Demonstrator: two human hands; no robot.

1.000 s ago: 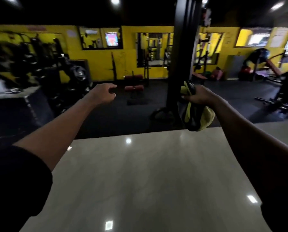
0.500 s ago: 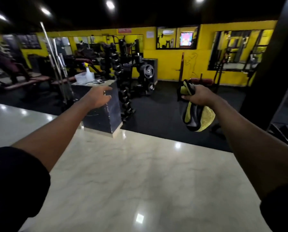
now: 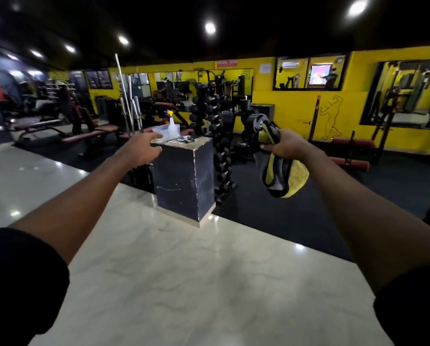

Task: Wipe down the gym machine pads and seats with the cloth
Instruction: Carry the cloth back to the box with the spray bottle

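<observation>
The cloth [image 3: 281, 176] was gripped, bunched, in the right hand [image 3: 286, 146], right of the counter [image 3: 184, 181]. The left hand [image 3: 140, 151] was held loose and empty at the counter's left edge. The spray bottle [image 3: 173, 126] on it might be toppled by a hasty reach.

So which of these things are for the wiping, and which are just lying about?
For the job: cloth, held in the right hand; bench pads; likely the spray bottle on the block.
Just about: dumbbell rack; barbells; tub; wall screen.
</observation>
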